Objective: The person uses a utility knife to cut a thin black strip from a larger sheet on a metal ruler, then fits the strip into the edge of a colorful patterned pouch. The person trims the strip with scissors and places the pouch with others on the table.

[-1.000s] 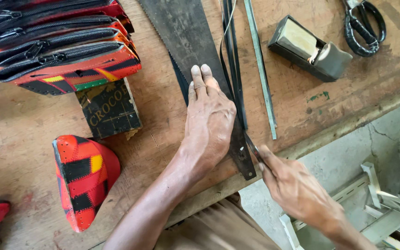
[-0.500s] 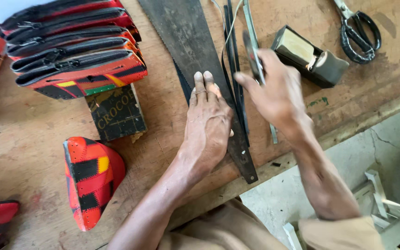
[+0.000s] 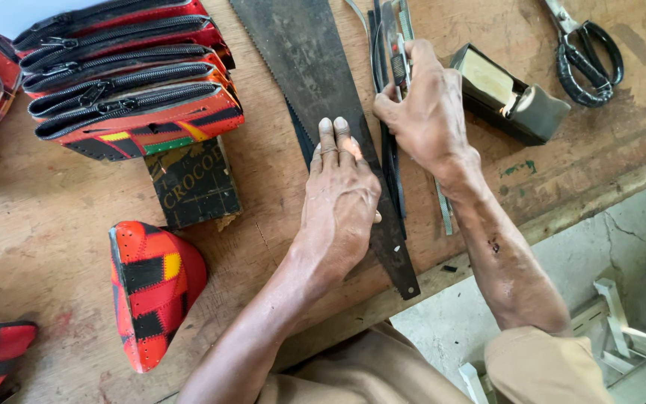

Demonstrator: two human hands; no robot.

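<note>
My left hand (image 3: 340, 202) lies flat, fingers together, pressing on a long dark saw blade (image 3: 300, 67) that runs up the wooden bench. My right hand (image 3: 428, 112) is closed around a small cutter knife (image 3: 396, 56) at the far end of the thin black strips (image 3: 390, 164) lying beside the blade's right edge. A narrow metal ruler strip (image 3: 443, 209) shows just right of the strips, under my right wrist.
A row of red patterned zip pouches (image 3: 128, 90) sits at far left, a dark printed card (image 3: 192, 183) below them, and a red patterned piece (image 3: 151, 288) nearer me. A dark tape dispenser (image 3: 510, 93) and black scissors (image 3: 588, 52) lie right. The bench edge (image 3: 562, 217) drops off at right.
My right hand moved from the near end of the strips, by the bench edge, up along them to the far end with the cutter. My left hand stayed pressed on the blade.
</note>
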